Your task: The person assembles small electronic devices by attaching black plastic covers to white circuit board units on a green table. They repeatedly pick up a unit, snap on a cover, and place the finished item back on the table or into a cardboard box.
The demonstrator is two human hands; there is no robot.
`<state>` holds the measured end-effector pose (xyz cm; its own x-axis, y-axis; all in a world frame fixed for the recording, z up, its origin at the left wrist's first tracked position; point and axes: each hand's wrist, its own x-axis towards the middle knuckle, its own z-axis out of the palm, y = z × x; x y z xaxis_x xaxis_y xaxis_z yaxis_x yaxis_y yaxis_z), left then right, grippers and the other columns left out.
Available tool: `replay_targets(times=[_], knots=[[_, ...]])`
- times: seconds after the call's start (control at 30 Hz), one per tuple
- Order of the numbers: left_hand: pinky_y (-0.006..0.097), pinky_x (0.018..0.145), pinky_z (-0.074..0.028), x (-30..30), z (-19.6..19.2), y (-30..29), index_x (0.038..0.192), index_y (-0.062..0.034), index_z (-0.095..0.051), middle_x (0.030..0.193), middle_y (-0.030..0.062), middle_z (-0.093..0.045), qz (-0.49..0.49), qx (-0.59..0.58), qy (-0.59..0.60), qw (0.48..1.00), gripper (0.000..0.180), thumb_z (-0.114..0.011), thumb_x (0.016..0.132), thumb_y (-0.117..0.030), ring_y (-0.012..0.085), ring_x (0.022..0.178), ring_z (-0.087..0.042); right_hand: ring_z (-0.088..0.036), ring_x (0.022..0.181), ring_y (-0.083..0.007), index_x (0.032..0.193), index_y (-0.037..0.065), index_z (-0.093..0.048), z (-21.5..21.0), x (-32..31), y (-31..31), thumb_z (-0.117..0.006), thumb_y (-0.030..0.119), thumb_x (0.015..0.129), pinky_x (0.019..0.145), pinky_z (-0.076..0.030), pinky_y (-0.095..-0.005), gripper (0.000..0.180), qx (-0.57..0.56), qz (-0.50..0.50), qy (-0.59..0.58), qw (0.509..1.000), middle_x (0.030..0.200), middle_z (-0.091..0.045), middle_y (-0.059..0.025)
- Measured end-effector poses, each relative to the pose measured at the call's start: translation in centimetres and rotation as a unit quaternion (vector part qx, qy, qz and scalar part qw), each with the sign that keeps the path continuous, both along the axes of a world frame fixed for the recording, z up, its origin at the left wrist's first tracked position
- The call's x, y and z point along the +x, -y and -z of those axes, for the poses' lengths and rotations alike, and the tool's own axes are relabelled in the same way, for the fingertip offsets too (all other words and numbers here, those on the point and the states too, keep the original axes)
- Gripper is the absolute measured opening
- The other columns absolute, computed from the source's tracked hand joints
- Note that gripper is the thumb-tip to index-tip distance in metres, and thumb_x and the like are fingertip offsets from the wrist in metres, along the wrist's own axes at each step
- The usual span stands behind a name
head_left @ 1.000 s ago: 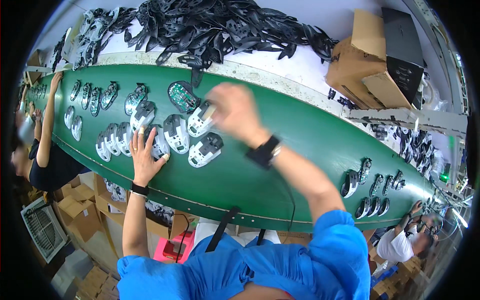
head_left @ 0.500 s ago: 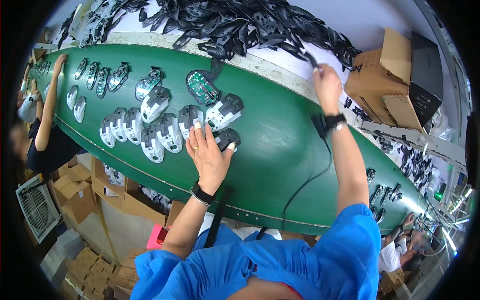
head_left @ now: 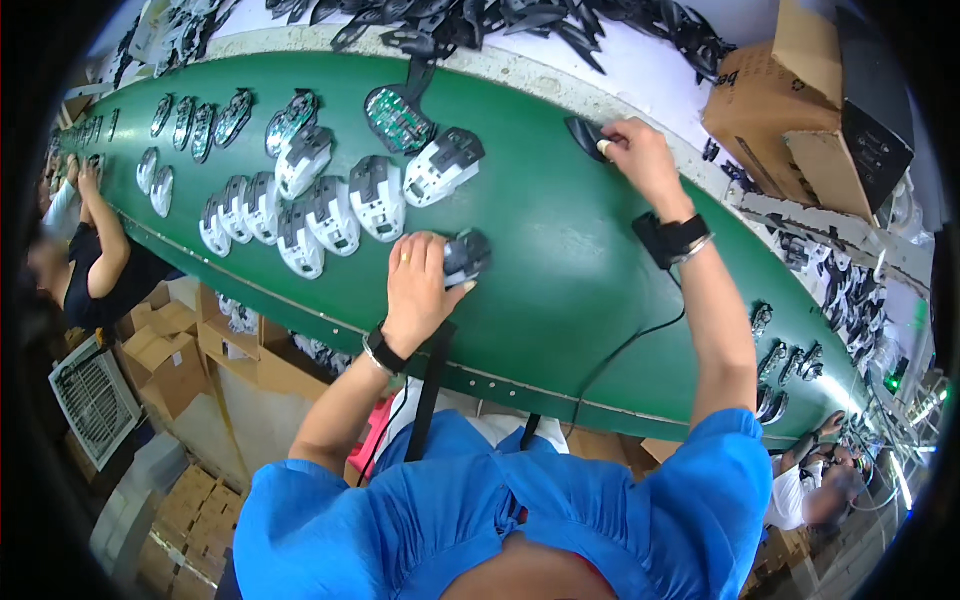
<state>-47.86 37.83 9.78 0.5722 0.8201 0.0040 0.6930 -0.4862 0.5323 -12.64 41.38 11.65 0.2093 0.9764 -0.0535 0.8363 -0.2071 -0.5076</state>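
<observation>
My left hand (head_left: 418, 290) is closed around the edge of a dark grey mouse shell (head_left: 468, 256), slightly blurred, over the green conveyor belt (head_left: 560, 300). Farther to the right, my right hand (head_left: 645, 165) pinches a curved black plastic piece (head_left: 586, 140) near the belt's far edge. Grey-and-white mouse shells stand left of my left hand, among them one shell (head_left: 377, 198) and a tilted one (head_left: 445, 168). Behind them lies a green circuit board (head_left: 398, 120) in a black base. Fingers partly hide both held parts.
A heap of black plastic pieces (head_left: 450, 22) lies along the far ledge. An open cardboard box (head_left: 765, 125) stands at the right. More assemblies (head_left: 236, 118) sit farther left, near a co-worker's arms (head_left: 100, 235). A black cable (head_left: 625, 355) hangs from my right wrist across the belt.
My right hand has brought the black piece from the heap to the belt, moving nearer and slightly left. My left hand has the dark shell off to the right, apart from the other shells.
</observation>
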Motion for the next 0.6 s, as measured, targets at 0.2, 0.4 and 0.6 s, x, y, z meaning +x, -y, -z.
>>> replay_targets(times=[0.2,0.4,0.6], knots=[[0.029,0.074,-0.051,2.4,-3.1,-2.8,0.126,0.0038,-0.045,0.102,0.008,-0.064,-0.152,-0.346,0.329,0.865,0.076,-0.084,0.071,-0.031,0.015,0.089,-0.063,-0.063,0.07,-0.0149,0.088,0.002,-0.065,0.0,-0.2,2.1,-0.069,0.01,0.078,0.063,-0.049,-0.0308,0.014,-0.138,0.028,-0.146,0.979,0.075,-0.067,-0.007],[0.023,0.069,-0.048,5.7,-4.9,-1.4,0.12,-0.004,-0.049,0.101,0.0036,-0.062,-0.229,-0.443,0.563,0.659,0.036,-0.058,0.096,-0.029,0.0069,0.084,-0.058,-0.059,0.068,-0.0085,0.093,0.003,-0.061,-6.2,-9.8,7.7,-0.064,-0.001,0.085,0.062,-0.05,-0.0233,0.009,0.044,0.149,-0.626,0.764,0.079,-0.063,-0.0011],[0.022,0.073,-0.045,7.1,-6.2,-0.4,0.116,-0.0029,-0.05,0.099,0.0023,-0.058,-0.213,-0.377,0.586,0.685,0.03,-0.056,0.098,-0.027,0.0064,0.087,-0.054,-0.06,0.071,-0.0085,0.091,0.001,-0.06,-8.4,-14.9,8.4,-0.066,-0.005,0.082,0.063,-0.05,-0.0241,0.013,0.065,0.106,-0.622,0.773,0.079,-0.063,-0.0019]])
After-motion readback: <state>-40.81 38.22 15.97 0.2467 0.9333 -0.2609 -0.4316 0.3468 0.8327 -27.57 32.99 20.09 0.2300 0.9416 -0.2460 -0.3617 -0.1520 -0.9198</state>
